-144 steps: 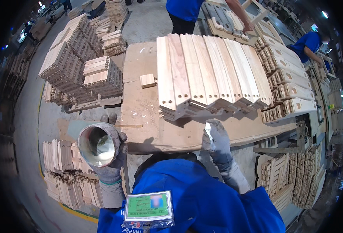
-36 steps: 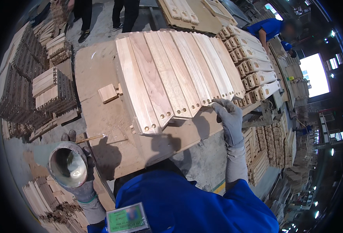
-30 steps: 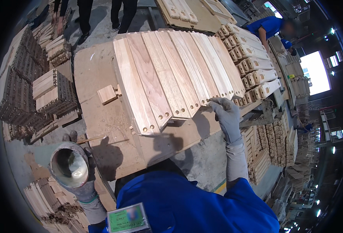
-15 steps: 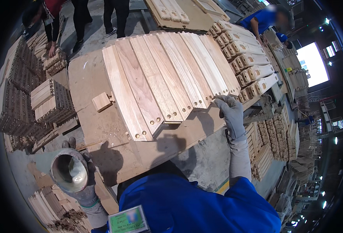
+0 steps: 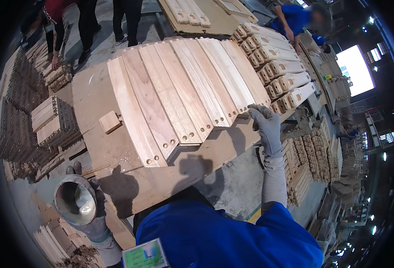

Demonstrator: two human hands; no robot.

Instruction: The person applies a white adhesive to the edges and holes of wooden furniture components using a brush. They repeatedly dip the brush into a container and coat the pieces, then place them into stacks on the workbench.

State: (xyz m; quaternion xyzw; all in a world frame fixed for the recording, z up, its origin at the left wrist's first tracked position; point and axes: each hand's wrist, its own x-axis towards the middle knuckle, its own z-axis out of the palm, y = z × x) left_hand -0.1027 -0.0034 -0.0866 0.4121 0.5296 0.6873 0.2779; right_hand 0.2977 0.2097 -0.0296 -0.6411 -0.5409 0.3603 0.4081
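Left hand (image 5: 92,219): gloved, closed round a metal cup (image 5: 74,202), held near-left off the worktop (image 5: 94,98); little changed over the last seconds.
Block (image 5: 110,121): loose, left of the slats (image 5: 183,96).
Right hand (image 5: 265,127): gloved, fingers spread on the near right slat ends, having stayed there; row apparently being squared up.

My right hand (image 5: 266,127) is wearing a grey glove with darker grey fingers (image 5: 256,110); my left hand (image 5: 91,219) is wearing the same grey, cuffed in green. The cup (image 5: 74,200) is showing dull silver-grey, smeared pale inside. The boards (image 5: 179,96) are glowing pale tan, some streaked pinkish-brown, dotted with dark round holes at their ends. The bench (image 5: 92,96) is showing a duller brown. My jacket (image 5: 224,236) is reading bright blue, with a green badge (image 5: 144,255).
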